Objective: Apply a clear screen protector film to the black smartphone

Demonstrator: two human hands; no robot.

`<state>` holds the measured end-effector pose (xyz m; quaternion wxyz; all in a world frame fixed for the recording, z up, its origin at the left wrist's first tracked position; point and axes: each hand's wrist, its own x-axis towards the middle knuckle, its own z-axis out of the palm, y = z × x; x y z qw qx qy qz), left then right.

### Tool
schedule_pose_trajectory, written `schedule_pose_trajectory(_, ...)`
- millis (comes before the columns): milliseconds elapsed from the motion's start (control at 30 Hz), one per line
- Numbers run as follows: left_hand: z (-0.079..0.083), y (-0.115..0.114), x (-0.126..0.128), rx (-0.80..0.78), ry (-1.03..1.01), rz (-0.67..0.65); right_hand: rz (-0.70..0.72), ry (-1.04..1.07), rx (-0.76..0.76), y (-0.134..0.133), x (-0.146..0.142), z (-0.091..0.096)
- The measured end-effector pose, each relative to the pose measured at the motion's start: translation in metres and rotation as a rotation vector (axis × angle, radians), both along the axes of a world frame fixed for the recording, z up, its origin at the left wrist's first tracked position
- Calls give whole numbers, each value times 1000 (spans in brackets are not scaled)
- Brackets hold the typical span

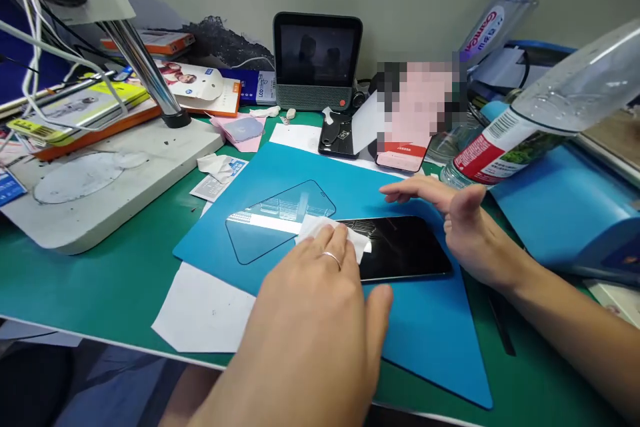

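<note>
My left hand (320, 293), with a ring on one finger, presses a folded white wipe (359, 241) with its fingertips onto the left end of a black smartphone (407, 250). The phone lies screen up on a blue mat (300, 163); thin light streaks show on its glass. Just left of it rests a clear screen protector (270, 230) with a black border, its near right corner covered by the wipe and fingers. At the phone's far right corner, my right hand (457, 220) is held up with fingers stretched out and thumb apart, holding nothing.
A lamp stand base (115, 180) fills the left of the green table. Behind stand a smart display (317, 60) and another phone (340, 137). A plastic bottle (530, 120) leans at right, beside a blue case (565, 207). White paper (205, 313) sticks out beneath the mat.
</note>
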<state>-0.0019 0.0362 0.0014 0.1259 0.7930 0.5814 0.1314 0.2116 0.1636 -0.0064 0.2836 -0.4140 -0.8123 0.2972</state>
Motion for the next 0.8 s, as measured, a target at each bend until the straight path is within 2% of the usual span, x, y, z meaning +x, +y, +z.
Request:
schedule_pose_trajectory(167, -39, -13, 30, 206, -63, -106, -29, 20, -16, 0, -1, 0)
schedule_pose_trajectory(233, -44, -12, 41, 226, -81, -146, -22, -3, -13, 1, 0, 0)
schedule_pose_trajectory(300, -38, -6, 47, 178, -48, -184, -17, -34, 5, 3, 0, 0)
schedule_pose_trajectory(433, -12, 12, 47, -6, 36, -327, -75, -74, 44, 7, 0, 2)
schedule_pose_trajectory(500, -7, 15, 46, -36, 13, -353, -78, -101, 96, 6, -1, 5)
schedule_pose_trajectory(700, -20, 9, 42, 89, -134, -148, 188, -222, 235, -2, 2, 12)
schedule_pose_trajectory(800, -14, 10, 26, 96, -131, -54, 289, -256, 241, -5, 8, 13)
